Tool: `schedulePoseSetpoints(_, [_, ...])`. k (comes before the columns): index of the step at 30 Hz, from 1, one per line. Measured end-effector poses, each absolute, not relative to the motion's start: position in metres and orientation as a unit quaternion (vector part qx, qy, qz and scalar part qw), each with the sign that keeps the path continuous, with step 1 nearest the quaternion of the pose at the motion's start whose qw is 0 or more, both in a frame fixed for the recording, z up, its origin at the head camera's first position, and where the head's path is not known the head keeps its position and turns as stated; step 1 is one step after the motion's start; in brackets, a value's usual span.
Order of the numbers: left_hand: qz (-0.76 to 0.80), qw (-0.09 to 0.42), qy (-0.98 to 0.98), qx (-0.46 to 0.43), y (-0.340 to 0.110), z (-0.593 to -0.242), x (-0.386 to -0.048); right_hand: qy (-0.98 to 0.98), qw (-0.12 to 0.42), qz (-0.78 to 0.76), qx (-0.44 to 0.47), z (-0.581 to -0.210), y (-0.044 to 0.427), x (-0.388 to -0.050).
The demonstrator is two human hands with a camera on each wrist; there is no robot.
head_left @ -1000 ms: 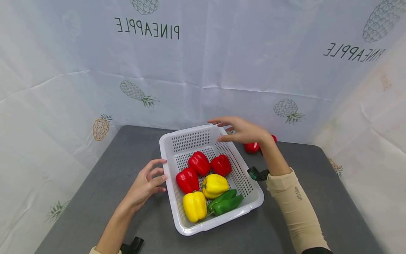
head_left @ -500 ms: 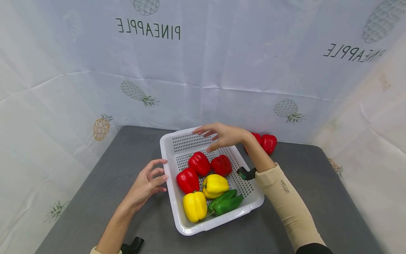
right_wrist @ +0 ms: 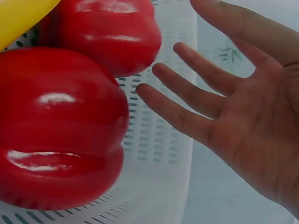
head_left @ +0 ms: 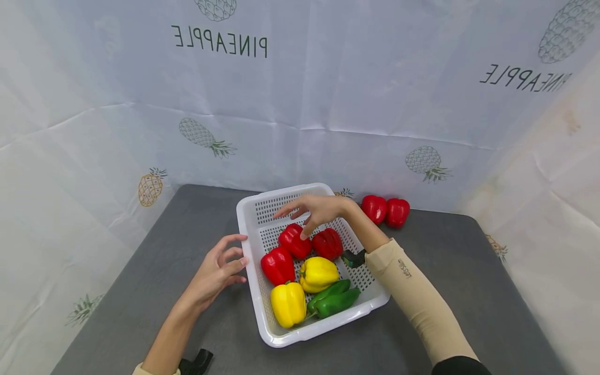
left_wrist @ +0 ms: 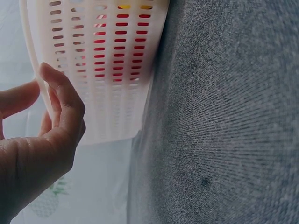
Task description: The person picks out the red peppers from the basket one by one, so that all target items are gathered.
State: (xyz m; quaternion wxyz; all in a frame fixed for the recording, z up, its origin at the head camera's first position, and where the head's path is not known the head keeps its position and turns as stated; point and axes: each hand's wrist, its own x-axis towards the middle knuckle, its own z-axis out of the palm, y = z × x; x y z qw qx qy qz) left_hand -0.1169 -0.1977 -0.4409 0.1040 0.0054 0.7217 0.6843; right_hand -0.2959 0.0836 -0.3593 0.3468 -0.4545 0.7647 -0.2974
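Three red peppers [head_left: 277,265], two yellow peppers [head_left: 288,304] and two green peppers [head_left: 336,303] lie penned in the white basket [head_left: 328,326] on the worktop [head_left: 225,328], pinched by the left hand's [head_left: 220,271] grip, seemingly to steady it, while the right hand's [head_left: 320,209] grip hovers above, fingers parted, holding nothing.

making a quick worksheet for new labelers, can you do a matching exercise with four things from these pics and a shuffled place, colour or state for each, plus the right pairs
1. left hand
2. green peppers
3. basket
4. right hand

A. white
B. over the basket, holding nothing
C. holding the basket's rim
D. in the basket's near end

Pairs: 1-C, 2-D, 3-A, 4-B
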Motion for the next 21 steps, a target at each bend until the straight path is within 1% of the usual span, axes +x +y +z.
schedulePoseSetpoints(9, [0.684,0.105,0.722,0.008,-0.199,-0.442,-0.116,0.735,0.397,-0.316,-0.45,-0.38,0.077,-0.306])
schedulePoseSetpoints(15, [0.684,0.108,0.722,0.007,-0.198,-0.442,-0.117,0.731,0.408,-0.319,-0.444,-0.395,0.078,-0.31])
schedulePoseSetpoints(21, [0.683,0.106,0.723,0.011,-0.198,-0.441,-0.116,0.743,0.421,-0.305,-0.421,-0.401,0.078,-0.309])
